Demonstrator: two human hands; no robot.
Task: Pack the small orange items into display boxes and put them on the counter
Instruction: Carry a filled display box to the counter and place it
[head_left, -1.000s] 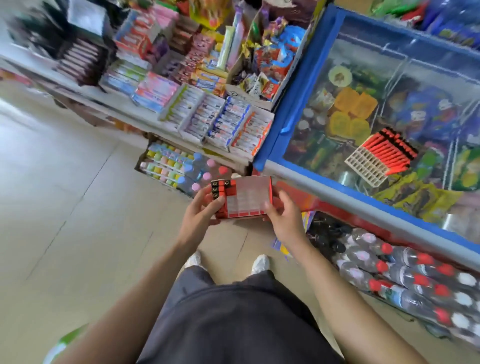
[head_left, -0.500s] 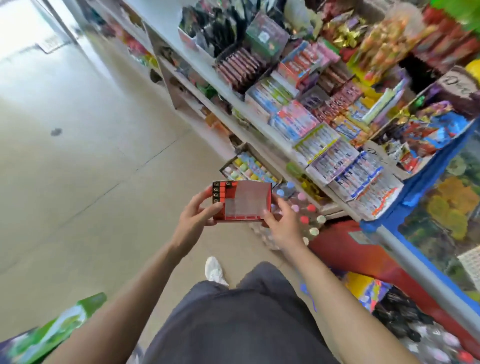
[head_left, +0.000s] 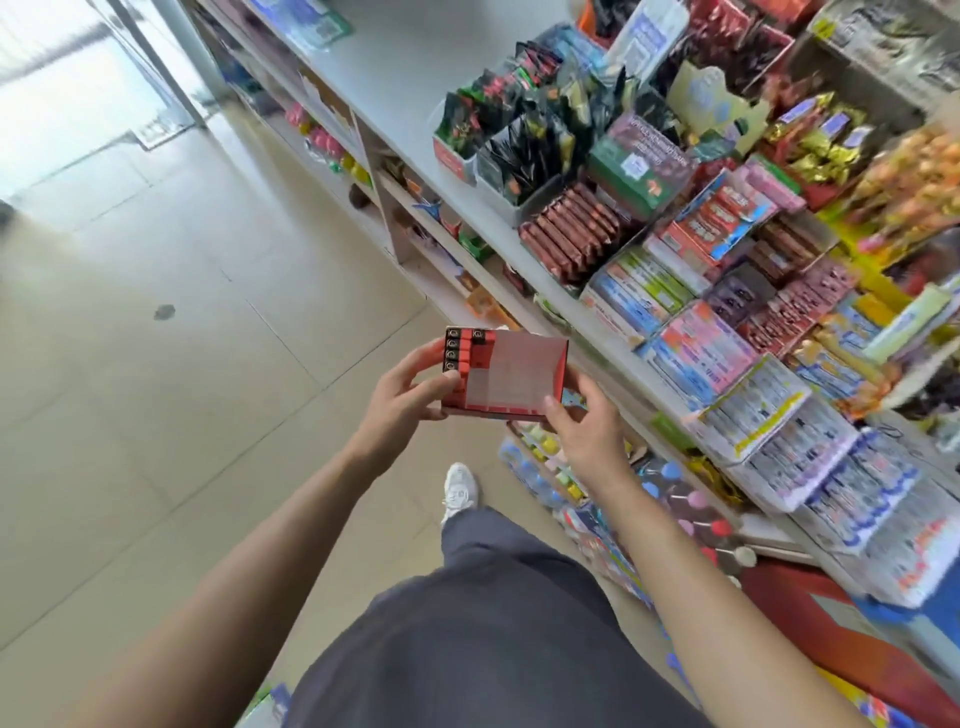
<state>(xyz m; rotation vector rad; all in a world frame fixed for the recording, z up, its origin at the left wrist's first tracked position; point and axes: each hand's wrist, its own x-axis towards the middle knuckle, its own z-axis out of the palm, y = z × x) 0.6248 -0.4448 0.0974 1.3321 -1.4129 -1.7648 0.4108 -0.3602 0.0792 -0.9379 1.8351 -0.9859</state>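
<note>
I hold a red display box (head_left: 511, 376) in front of me at waist height, above the tiled floor. Its pale inner grid is mostly bare. Several small orange items with black tops (head_left: 460, 347) stand in a column along its left side. My left hand (head_left: 402, 397) grips the box's left end, thumb across the orange items. My right hand (head_left: 587, 421) grips the box's lower right corner, thumb on its front rim. The white counter (head_left: 415, 67) runs along the right, partly bare at its far end.
Snack boxes and packets (head_left: 701, 249) crowd the counter's near part. Shelves (head_left: 426, 249) below it hold more goods. Trays of coloured items (head_left: 550, 462) and lollipops stand on the floor by my feet. The tiled floor (head_left: 156, 364) lies to the left.
My view has swung left from the blue freezer to the counter and its shelves, and I have stepped along the aisle. Both hands keep the same hold on the box.
</note>
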